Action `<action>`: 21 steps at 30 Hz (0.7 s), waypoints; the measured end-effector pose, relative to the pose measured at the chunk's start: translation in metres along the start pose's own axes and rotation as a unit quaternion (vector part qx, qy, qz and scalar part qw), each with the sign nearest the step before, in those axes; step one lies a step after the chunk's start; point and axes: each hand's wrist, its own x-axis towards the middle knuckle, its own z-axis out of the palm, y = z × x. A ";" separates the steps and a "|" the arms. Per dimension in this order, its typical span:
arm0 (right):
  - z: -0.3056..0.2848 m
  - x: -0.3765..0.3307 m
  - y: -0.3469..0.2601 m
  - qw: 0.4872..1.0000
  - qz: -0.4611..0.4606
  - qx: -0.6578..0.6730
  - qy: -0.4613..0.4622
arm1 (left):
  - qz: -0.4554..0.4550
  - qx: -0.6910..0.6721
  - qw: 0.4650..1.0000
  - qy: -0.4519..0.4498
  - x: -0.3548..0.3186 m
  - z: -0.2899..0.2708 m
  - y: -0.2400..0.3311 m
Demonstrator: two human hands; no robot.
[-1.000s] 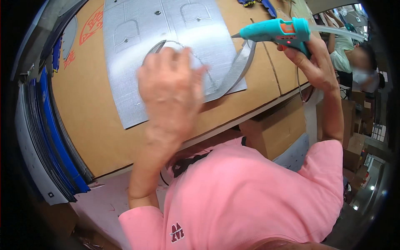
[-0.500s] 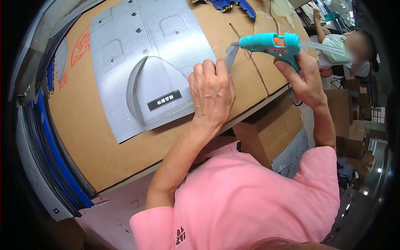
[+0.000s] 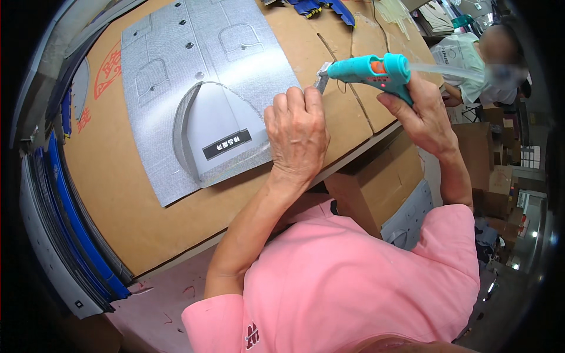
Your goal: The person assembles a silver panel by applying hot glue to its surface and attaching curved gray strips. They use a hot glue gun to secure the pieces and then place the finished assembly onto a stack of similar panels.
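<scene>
A silver-grey sheet [image 3: 176, 59] printed like a jacket, with pocket shapes and dark buttons, lies on the cardboard-covered table. A curved raised strip [image 3: 181, 132] borders its pale arched middle, where a black label [image 3: 226, 143] with white print sits. My left hand [image 3: 297, 132] rests at the sheet's right edge, fingers closed around a narrow grey strip [image 3: 321, 81] whose end sticks up past the knuckles. In my right hand [image 3: 425, 117] is a teal glue gun [image 3: 369, 70], a clear glue stick [image 3: 447, 70] running out of its back. Its nozzle meets the strip's end.
Blue and black pieces [image 3: 323, 9] and pale glue sticks [image 3: 394, 15] lie at the table's far side. Stacked blue and grey sheets [image 3: 70, 217] stand along the left edge. A cardboard box [image 3: 376, 182] is below the table. Another person [image 3: 468, 62] sits at the right.
The glue gun has shifted slightly left and down, its nozzle lower on the end of the grey strip. My left hand keeps its grip; the whole view has drifted a little.
</scene>
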 end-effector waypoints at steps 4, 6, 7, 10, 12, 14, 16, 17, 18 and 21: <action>0.000 0.002 0.000 0.999 0.028 -0.001 0.019 | 0.000 0.000 1.000 -0.003 0.000 -0.002 0.000; -0.002 0.000 0.002 0.999 0.023 -0.015 0.015 | -0.001 -0.002 1.000 -0.005 -0.001 -0.002 -0.001; -0.002 -0.001 0.003 0.999 0.021 -0.022 0.014 | -0.001 -0.002 1.000 -0.002 -0.001 -0.001 -0.001; 0.001 -0.005 0.003 1.000 -0.006 0.002 0.029 | 0.000 -0.001 1.000 0.002 -0.001 0.000 0.000; -0.001 -0.003 0.001 0.999 0.020 0.008 0.029 | 0.002 0.002 1.000 0.003 -0.001 0.001 0.000; -0.002 -0.003 0.002 0.999 0.027 0.010 0.029 | -0.001 0.006 1.000 0.005 -0.001 0.001 -0.001; -0.001 -0.005 0.004 0.999 0.019 0.007 0.030 | 0.009 0.004 1.000 0.016 -0.001 0.001 -0.001; -0.001 -0.005 0.004 0.999 0.022 0.002 0.030 | 0.018 0.001 0.999 0.027 0.000 0.002 -0.001; 0.000 -0.005 0.005 0.999 0.024 -0.001 0.030 | 0.028 -0.001 0.999 0.038 0.000 0.002 -0.001; 0.005 -0.002 0.013 0.998 0.017 -0.003 0.061 | 0.030 -0.002 0.999 0.044 -0.001 0.004 -0.003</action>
